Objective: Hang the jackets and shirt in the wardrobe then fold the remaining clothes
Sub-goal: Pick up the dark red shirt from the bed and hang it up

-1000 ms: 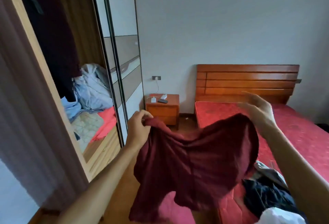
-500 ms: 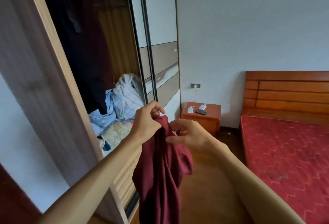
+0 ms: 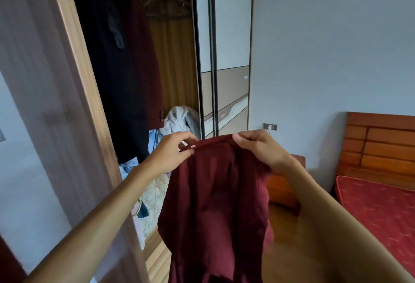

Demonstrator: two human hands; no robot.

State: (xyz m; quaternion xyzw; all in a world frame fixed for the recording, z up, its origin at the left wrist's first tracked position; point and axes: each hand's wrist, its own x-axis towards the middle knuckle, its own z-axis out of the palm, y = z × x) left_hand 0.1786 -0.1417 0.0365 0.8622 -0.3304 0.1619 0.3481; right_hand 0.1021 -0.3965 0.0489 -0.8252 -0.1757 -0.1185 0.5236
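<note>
Far left: wardrobe (image 3: 74,80) stands open, with a dark jacket (image 3: 116,69) hanging inside and pale crumpled clothes (image 3: 179,118) heaped low behind it. Centre, near: left hand (image 3: 173,150) pinches the left end of the maroon shirt (image 3: 215,193) at its top edge, and right hand (image 3: 258,148) grips the right end with fingers curled over the cloth. The shirt hangs free between both forearms, in front of the wardrobe opening and the sliding door (image 3: 229,58). Right: wooden nightstand (image 3: 283,188) is partly hidden behind shirt and right arm; the bed (image 3: 381,204) with its red mattress and wooden headboard (image 3: 381,143) stands at the far wall.
</note>
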